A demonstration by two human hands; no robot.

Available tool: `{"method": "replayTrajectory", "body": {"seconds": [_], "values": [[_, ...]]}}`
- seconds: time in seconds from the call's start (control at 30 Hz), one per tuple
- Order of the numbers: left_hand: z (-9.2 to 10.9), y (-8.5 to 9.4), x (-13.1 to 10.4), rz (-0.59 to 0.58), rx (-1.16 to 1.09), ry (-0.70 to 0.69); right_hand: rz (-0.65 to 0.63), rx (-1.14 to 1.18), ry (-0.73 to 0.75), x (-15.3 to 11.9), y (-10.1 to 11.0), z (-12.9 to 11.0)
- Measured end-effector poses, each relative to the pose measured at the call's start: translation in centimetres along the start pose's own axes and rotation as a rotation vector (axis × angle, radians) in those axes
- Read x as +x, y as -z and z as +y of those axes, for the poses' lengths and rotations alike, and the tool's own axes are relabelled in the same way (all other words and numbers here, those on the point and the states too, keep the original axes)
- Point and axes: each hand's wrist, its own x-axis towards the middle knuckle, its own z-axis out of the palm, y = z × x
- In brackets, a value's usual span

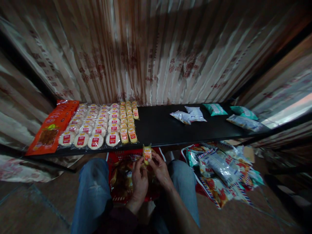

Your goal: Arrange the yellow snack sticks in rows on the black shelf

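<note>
Packet [147, 154], small and yellow with a red-and-white label, held roughly upright in front of the near edge of a black shelf [156, 130], above a red basket [110, 159] between two knees in blue jeans. The left hand [139, 178] pinches its lower left side with thumb and fingers; the right hand [159, 169] grips its right side (the thumb lies near the label's lower edge). At the left end of the shelf, a large orange bag [52, 126] lies beside four columns of round white packets [97, 141], overlapping from back to front. Next to these, matching yellow packets [132, 135] form three columns, the rightmost shorter and confined to the rear. Farther right, well apart, lie two touching silvery packets [196, 113], two teal packets [214, 109] and another silvery packet [243, 123]. Below, a second red basket [186, 152] bears a loose heap of mixed packets [221, 169]. The contents of the first basket are too dark to identify. A patterned curtain [156, 48] hangs behind the shelf.
</note>
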Motion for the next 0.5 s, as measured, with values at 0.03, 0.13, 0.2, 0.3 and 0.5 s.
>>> {"method": "replayTrajectory", "body": {"seconds": [0.03,0.13,0.2,0.3,0.5], "values": [[0.0,0.0,0.0,-0.002,-0.001,-0.005,0.006,0.004,0.0,0.0,0.0,0.0],[0.3,0.0,0.2,-0.012,-0.012,-0.005,0.021,0.006,0.006,0.0,0.0,-0.1],[0.6,0.1,0.3,-0.019,-0.015,0.005,0.033,0.006,0.014,0.0,0.1,-0.2],[1.1,0.0,0.7,-0.03,-0.015,0.009,0.045,0.011,0.013,0.0,0.1,-0.4],[2.1,-0.1,1.6,-0.023,-0.031,-0.006,0.055,0.008,0.05,0.2,0.0,-1.3]]}}
